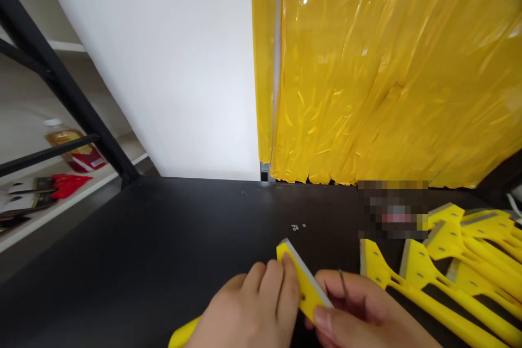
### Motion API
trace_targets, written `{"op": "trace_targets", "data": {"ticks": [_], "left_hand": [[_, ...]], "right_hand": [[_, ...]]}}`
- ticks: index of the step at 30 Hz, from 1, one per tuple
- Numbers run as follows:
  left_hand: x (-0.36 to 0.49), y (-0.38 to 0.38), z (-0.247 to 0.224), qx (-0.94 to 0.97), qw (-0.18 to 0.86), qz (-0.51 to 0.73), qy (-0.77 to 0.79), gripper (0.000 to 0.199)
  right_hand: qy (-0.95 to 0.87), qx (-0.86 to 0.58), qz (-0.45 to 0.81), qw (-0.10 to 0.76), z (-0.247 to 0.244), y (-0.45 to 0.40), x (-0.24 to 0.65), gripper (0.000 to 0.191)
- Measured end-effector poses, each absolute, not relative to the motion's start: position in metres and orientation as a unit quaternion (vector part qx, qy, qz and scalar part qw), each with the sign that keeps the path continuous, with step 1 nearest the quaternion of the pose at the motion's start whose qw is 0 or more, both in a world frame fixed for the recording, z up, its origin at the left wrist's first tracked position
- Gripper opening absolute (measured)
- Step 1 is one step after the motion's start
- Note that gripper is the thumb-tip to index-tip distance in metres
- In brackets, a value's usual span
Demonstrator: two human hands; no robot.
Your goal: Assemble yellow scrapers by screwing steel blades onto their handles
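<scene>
My left hand (248, 304) grips a yellow plastic scraper (304, 277) by its head, and the fingers wrap over the yellow body. A bare metal blade edge runs along the scraper's far side, and its handle (183, 333) pokes out low at the left, below my hand. My right hand (359, 310) sits just to the right of the scraper head, pinching a thin dark metal tool (343, 283), perhaps tweezers or a small pin. Its thumb lies close to the scraper's lower end. Several small metal bits (295, 227) lie on the black tabletop (163, 250) beyond my hands.
Several yellow scrapers (448, 261) lie overlapping at the right. A yellow plastic strip curtain (367, 76) hangs behind the table beside a white wall (163, 65). A black-framed shelf at the left holds a bottle (73, 147) and red gloves (69, 185).
</scene>
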State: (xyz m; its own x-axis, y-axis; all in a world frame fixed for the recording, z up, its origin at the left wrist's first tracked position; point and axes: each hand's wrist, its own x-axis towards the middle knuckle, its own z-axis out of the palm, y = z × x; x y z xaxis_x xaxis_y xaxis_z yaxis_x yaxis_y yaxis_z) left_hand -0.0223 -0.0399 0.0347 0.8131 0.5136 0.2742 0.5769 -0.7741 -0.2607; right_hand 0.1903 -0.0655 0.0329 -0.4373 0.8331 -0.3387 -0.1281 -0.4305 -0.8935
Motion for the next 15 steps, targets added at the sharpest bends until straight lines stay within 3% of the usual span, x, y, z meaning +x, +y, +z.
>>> {"op": "trace_targets", "data": {"ticks": [3,5,9,12,15], "left_hand": [[-0.023,-0.036,0.04,-0.925,0.168,-0.149,-0.308,0.037],[-0.025,-0.03,0.047,-0.916,0.1,-0.219,-0.322,0.035],[-0.027,-0.015,0.056,-0.798,-0.286,-0.331,-0.414,0.031],[-0.024,-0.006,0.049,-0.631,-0.57,-0.328,-0.411,0.037],[-0.019,-0.004,0.037,-0.536,-0.711,-0.268,-0.368,0.041]], "right_hand": [[-0.427,-0.458,0.698,0.347,0.026,-0.06,0.189,0.029],[-0.435,-0.473,0.671,0.371,0.024,-0.055,0.192,0.025],[-0.428,-0.485,0.64,0.415,0.023,-0.049,0.198,0.027],[-0.421,-0.486,0.642,0.418,0.023,-0.048,0.2,0.031],[-0.421,-0.494,0.641,0.41,0.02,-0.05,0.198,0.031]]}}
